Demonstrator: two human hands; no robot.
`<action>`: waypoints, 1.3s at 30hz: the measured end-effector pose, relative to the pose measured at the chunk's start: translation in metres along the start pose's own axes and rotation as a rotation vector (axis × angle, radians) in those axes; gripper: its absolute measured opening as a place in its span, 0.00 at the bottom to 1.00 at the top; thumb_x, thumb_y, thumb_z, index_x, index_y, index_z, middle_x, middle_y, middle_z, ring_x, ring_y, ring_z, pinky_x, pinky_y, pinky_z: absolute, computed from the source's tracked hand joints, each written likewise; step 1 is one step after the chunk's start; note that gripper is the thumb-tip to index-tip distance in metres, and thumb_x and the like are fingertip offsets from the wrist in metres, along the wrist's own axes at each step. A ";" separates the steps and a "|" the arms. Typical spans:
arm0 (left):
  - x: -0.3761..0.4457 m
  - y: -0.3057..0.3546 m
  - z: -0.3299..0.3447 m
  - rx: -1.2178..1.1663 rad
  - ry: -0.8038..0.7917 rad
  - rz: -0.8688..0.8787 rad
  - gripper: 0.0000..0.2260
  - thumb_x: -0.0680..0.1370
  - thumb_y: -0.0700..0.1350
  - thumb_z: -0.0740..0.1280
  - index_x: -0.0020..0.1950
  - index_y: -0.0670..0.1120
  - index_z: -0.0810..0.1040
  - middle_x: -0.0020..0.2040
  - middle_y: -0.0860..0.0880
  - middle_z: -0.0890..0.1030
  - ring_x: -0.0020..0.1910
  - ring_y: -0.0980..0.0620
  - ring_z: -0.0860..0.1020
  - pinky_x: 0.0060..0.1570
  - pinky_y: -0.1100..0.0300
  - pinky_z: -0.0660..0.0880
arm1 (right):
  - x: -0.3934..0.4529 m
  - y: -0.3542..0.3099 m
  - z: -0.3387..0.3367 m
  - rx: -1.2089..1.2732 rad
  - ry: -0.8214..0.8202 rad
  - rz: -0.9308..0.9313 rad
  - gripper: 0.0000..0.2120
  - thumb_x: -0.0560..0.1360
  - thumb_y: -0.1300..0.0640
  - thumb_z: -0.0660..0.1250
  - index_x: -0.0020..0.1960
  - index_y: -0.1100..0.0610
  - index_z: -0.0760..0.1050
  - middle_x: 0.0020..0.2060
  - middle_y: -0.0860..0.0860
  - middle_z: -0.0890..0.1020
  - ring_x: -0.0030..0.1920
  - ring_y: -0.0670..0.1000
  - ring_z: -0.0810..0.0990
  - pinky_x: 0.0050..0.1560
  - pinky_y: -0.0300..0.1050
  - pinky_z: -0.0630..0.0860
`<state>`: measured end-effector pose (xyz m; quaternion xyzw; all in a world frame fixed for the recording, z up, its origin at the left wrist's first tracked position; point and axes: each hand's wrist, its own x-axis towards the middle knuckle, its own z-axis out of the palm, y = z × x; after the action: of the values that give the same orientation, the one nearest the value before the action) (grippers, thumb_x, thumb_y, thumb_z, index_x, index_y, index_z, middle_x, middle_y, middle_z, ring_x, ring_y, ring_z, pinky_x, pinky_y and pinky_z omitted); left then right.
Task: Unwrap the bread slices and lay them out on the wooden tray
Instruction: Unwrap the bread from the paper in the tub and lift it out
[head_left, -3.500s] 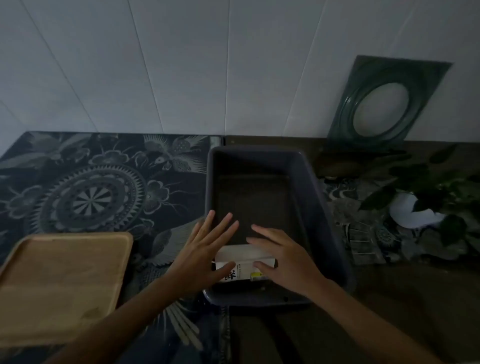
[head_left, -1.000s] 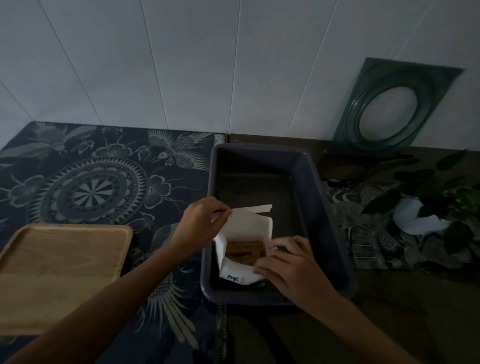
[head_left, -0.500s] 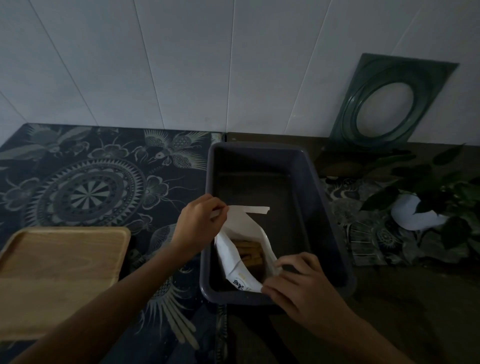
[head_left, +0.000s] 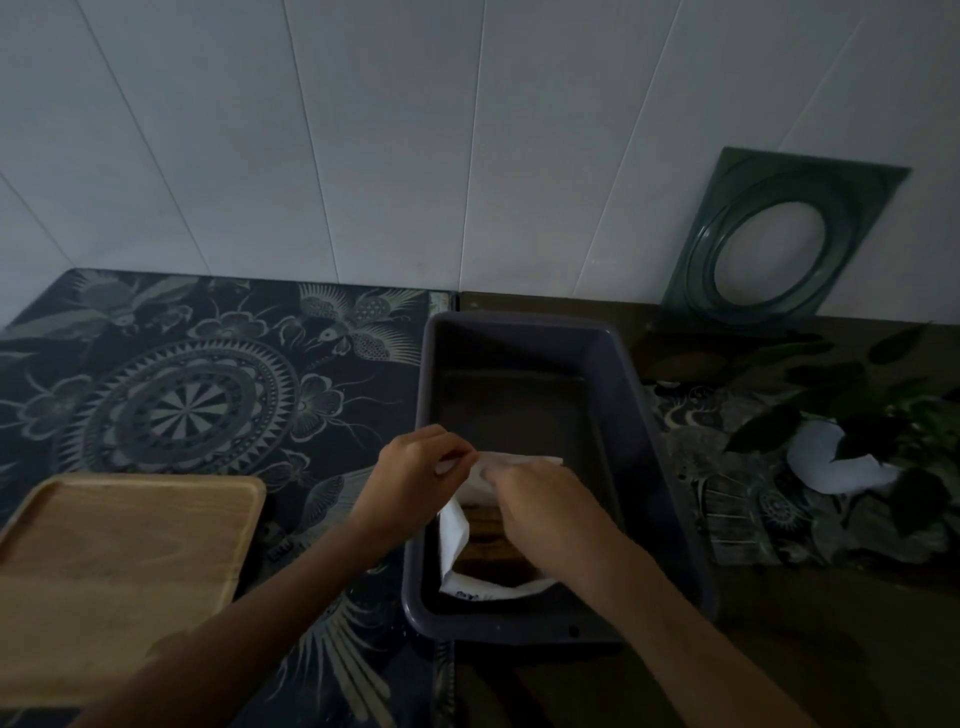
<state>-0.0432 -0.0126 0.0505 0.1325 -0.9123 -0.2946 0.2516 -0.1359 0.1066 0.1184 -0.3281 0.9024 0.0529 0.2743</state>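
Note:
A white paper wrapper (head_left: 453, 530) lies open in the near end of a dark grey tub (head_left: 665, 467). Brown bread slices (head_left: 485, 545) show inside it. My left hand (head_left: 421, 473) pinches the wrapper's top left flap. My right hand (head_left: 540, 499) reaches over the wrapper's mouth and grips its upper right edge; its fingers hide part of the bread. The wooden tray (head_left: 119, 566) sits bare at the lower left, on the patterned cloth.
A dark patterned cloth (head_left: 182, 395) covers the left of the counter. A green glass panel with a round hole (head_left: 774, 244) leans on the white wall. A leafy plant in a white pot (head_left: 841, 462) stands to the right of the tub.
My right hand rose from the wrapper's lower right corner to its upper edge, beside my left hand. The wrapper stands a little more open, and my left hand kept its pinch.

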 end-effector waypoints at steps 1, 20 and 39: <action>0.000 -0.001 0.000 0.001 0.003 -0.003 0.03 0.76 0.41 0.74 0.48 0.44 0.87 0.43 0.51 0.85 0.40 0.58 0.82 0.42 0.75 0.73 | 0.005 -0.007 0.003 -0.021 -0.090 -0.017 0.16 0.83 0.57 0.64 0.70 0.59 0.72 0.67 0.59 0.76 0.68 0.59 0.76 0.67 0.52 0.72; -0.007 -0.007 -0.004 -0.143 0.008 -0.068 0.03 0.77 0.42 0.74 0.50 0.48 0.85 0.43 0.55 0.85 0.43 0.61 0.82 0.44 0.75 0.75 | 0.036 0.008 0.123 -0.237 0.136 -0.307 0.50 0.77 0.52 0.73 0.83 0.61 0.42 0.82 0.62 0.53 0.80 0.64 0.57 0.80 0.61 0.55; -0.017 -0.001 0.002 -0.614 -0.025 -0.522 0.06 0.74 0.44 0.77 0.50 0.48 0.86 0.43 0.46 0.88 0.42 0.49 0.87 0.49 0.46 0.85 | 0.038 0.015 0.121 -0.018 0.265 -0.346 0.35 0.77 0.44 0.70 0.77 0.60 0.65 0.74 0.59 0.72 0.72 0.59 0.71 0.75 0.55 0.65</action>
<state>-0.0298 -0.0060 0.0421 0.2749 -0.7205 -0.6092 0.1851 -0.1135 0.1299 -0.0052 -0.4845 0.8604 -0.0303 0.1552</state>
